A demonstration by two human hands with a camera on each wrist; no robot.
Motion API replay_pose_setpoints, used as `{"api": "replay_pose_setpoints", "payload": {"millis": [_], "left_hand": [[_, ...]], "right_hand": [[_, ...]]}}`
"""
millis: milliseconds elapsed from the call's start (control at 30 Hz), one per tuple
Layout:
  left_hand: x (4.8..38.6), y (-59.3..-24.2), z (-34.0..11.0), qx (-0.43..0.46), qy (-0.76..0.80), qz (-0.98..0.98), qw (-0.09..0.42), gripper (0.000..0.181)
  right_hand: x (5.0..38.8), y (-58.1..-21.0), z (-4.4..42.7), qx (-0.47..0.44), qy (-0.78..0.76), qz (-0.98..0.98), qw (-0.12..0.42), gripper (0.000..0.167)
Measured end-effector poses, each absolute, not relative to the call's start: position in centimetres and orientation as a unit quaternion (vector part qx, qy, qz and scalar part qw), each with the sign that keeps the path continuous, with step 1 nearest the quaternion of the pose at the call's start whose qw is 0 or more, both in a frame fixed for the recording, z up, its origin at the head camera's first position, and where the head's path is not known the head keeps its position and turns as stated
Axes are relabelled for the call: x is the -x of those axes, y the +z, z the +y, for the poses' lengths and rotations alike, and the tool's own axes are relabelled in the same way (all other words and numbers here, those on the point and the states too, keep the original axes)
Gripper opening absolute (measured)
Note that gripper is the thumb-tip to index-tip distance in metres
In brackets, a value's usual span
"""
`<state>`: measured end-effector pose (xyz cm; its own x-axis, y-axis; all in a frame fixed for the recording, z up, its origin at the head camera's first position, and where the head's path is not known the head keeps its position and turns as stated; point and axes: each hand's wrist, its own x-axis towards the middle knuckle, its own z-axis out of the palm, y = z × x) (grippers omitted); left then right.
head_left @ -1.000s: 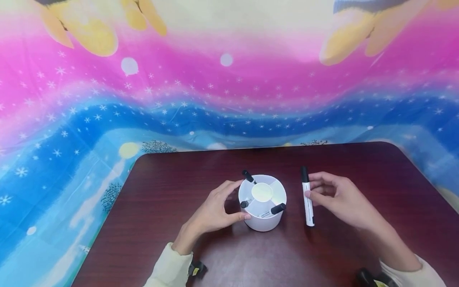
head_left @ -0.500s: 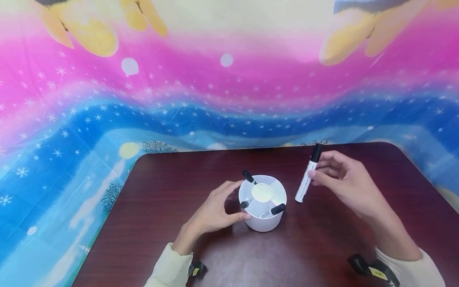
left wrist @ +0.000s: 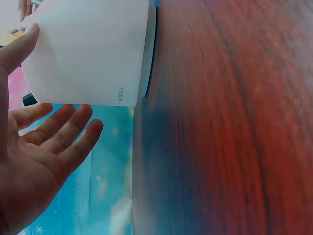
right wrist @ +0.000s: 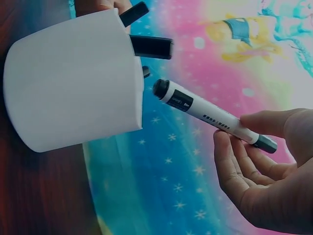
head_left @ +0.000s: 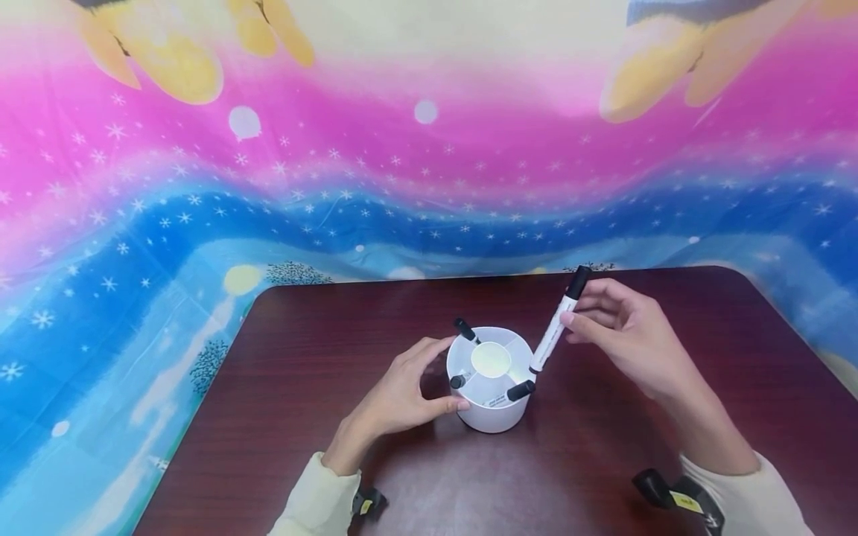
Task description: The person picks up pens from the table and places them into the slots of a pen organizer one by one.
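Note:
A white round pen holder with divided compartments and a raised round centre stands upright on the table. Several black-capped markers lean in it, one with its cap over the near rim. My left hand holds the holder's left side, thumb on the near wall and fingertips at the far side; the left wrist view shows the palm apart from the wall. Between thumb and fingers, my right hand pinches a white marker, cap up and tilted. Its lower end is by the holder's right rim; the right wrist view shows a gap.
The dark red-brown wooden table has rounded far corners. Behind it hangs a colourful cloth with snowflakes. Black wrist devices sit at both cream sleeves.
My right hand has lifted the marker off the table, tilted it and brought it left to the holder's rim. The left hand and holder have stayed in place.

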<state>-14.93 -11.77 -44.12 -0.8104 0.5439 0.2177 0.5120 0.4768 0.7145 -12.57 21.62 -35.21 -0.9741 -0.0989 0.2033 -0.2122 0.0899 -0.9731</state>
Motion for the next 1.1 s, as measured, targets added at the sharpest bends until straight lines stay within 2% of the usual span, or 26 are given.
{"api": "replay_pose_setpoints", "payload": {"millis": [667,1100], "left_hand": [[14.8,-44.0,-11.9,-0.304,0.402,0.864,0.022,0.09],[14.9,-44.1,-11.8,-0.307,0.404,0.862,0.022,0.09]], "right_hand": [[13.3,-37.1,20.4,-0.064,0.618,-0.783,0.025,0.05],[13.5,-37.5,19.8,-0.068,0.6,-0.797,0.017,0.049]]}}
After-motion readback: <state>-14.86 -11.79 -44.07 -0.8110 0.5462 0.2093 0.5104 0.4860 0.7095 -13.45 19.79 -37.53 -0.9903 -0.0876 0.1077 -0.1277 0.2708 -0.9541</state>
